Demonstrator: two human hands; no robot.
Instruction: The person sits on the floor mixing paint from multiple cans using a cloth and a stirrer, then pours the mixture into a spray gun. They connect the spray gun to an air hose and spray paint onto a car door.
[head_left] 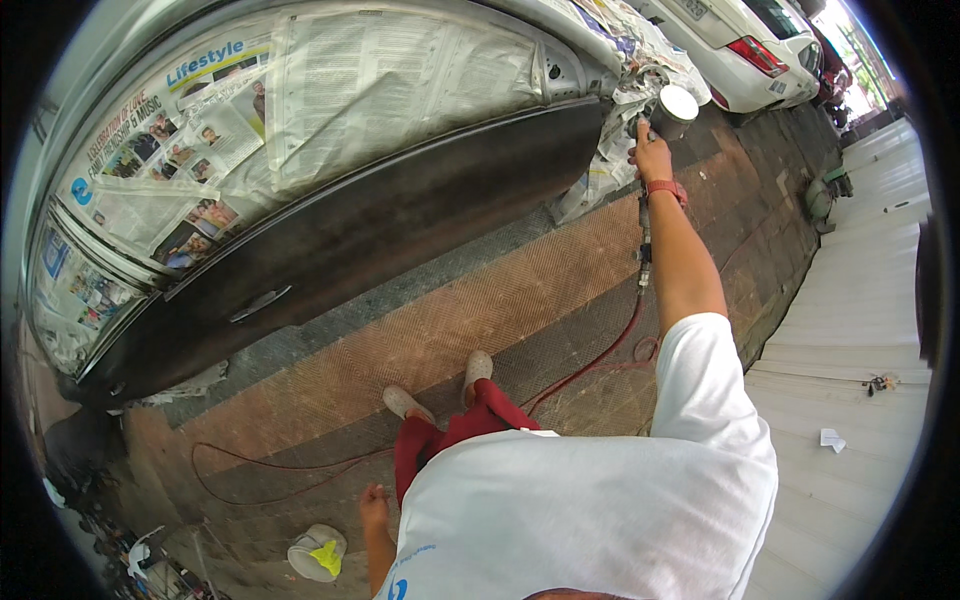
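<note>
My right hand (652,160), with a red wristband (667,188) at the wrist, is closed around a paint spray gun (644,225). The gun's dark cup with a white top (678,104) sits just beyond my fingers. From the gun's lower end a red air hose (622,338) runs down to the floor. Left of the gun is the dark, patchy side panel of a car door (380,205), apart from my hand. Newspaper (400,80) covers the windows above it. My left hand (375,506) hangs low at my side, fingers loosely curled, nothing visible in them.
A white car (740,50) stands at the far right. Newspaper covers the dark car's end near the gun. The hose loops over the tiled floor (560,270) by my feet. A whitish container with a yellow cloth (322,558) sits at lower left. A pale corrugated wall (840,330) bounds the right.
</note>
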